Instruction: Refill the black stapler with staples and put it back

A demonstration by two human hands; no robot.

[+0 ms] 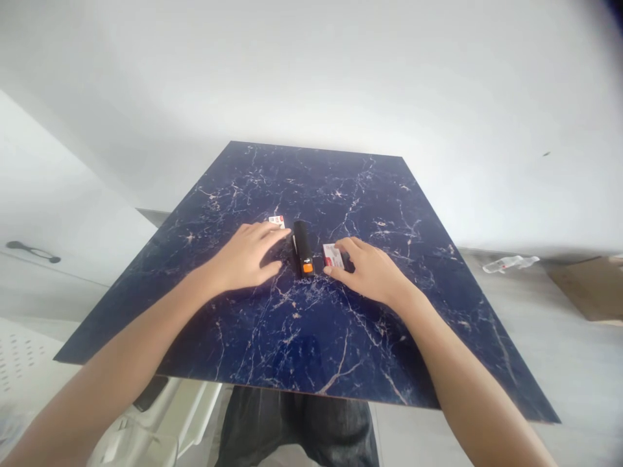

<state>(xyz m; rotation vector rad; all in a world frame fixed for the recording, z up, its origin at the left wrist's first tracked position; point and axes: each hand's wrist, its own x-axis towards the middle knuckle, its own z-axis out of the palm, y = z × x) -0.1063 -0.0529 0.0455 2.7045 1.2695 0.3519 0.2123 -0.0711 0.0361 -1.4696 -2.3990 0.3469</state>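
Note:
A black stapler with an orange patch at its near end lies lengthwise on the blue marbled table, between my hands. My left hand is left of it, thumb and index finger spread apart with nothing between them. Just beyond its fingertips is a small white-and-red box, partly hidden by the fingers; whether they touch it I cannot tell. On the right, my right hand has thumb and index finger on a second small red-and-white box, which rests flat on the table or just above it.
A white wall stands behind the table. On the floor to the right are a clear plastic bottle and a cardboard box. At the left is a white door or drawer front with a dark handle. White furniture stands below the front-left edge.

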